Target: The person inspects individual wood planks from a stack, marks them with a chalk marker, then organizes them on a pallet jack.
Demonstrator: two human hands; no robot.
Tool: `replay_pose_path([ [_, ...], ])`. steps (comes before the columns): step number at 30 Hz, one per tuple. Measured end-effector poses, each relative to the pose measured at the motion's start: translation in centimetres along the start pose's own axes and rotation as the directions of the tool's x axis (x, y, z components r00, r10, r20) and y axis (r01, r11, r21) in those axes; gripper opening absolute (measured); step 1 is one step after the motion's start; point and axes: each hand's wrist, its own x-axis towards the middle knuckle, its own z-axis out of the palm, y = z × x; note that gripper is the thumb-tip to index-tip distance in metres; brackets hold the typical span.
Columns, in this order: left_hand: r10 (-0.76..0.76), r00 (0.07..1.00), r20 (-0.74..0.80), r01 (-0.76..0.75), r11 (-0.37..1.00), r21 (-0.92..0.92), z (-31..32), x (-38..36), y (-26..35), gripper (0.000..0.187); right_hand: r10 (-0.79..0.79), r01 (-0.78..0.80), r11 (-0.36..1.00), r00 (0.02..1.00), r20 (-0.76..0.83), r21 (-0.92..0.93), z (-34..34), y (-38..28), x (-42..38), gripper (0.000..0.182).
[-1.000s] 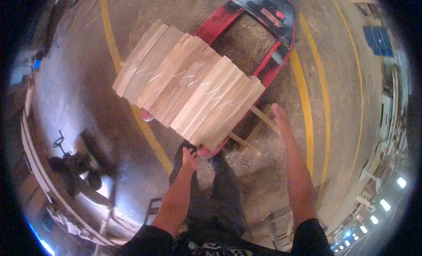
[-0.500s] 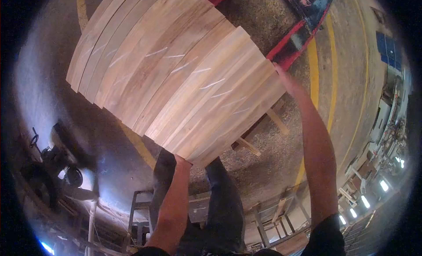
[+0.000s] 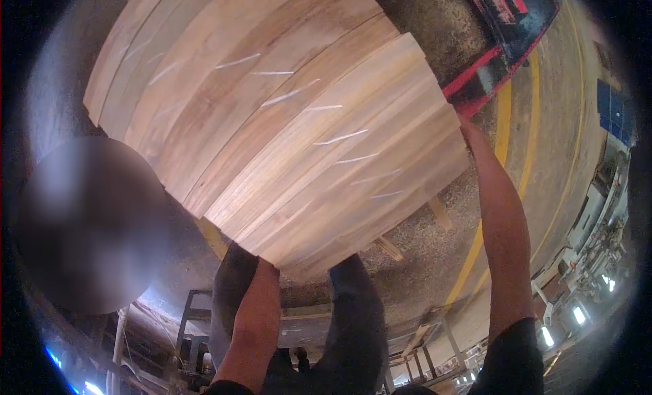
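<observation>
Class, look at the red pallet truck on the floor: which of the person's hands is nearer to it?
Right. The right hand grips the wooden panel's far edge, right beside the red pallet truck. The left hand is under the panel's near edge, well away.

The wide board panel (image 3: 272, 117) blocks the middle; open floor (image 3: 421, 273) lies below its near edge.

Head view, steeply downward, close.

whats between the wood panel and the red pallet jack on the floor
In the head view, only bare gritty concrete floor shows between the wood panel and the red pallet jack; the panel's edge overlaps the jack's near red fork. The right hand grips that edge.
</observation>
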Motion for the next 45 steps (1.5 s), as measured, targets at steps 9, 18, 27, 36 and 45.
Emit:
replay_pose_path([
  [9, 0.070, 0.996, -0.064, -0.071, 0.997, -0.014, -2.5, -0.2, -2.3, 0.060, -0.027, 0.024, 0.997, 0.999, 0.027, 0.078, -1.8, 4.8, 1.4, 0.074],
  [18, 0.133, 0.987, -0.087, -0.129, 0.990, 0.057, -3.3, -3.1, -0.4, 0.060, -0.016, 0.018, 0.994, 1.000, -0.016, 0.107, -2.9, 9.4, -3.4, 0.073],
  [27, 0.162, 0.986, -0.044, -0.144, 0.950, 0.278, 0.4, -17.3, 6.3, 0.060, 0.078, -0.026, 0.970, 0.975, -0.207, 0.242, 0.9, 17.7, -26.2, 0.072],
  [36, 0.028, 0.985, 0.170, -0.142, 0.686, 0.713, 5.8, -37.1, 20.9, 0.060, 0.252, 0.055, 0.796, 0.875, -0.413, 0.603, 24.6, 27.7, -59.7, 0.071],
  [45, -0.366, 0.890, 0.273, -0.297, -0.010, 0.955, 15.5, -44.0, 20.0, 0.060, 0.325, 0.447, 0.499, 0.697, -0.639, 0.742, 52.1, 37.0, -75.6, 0.071],
])
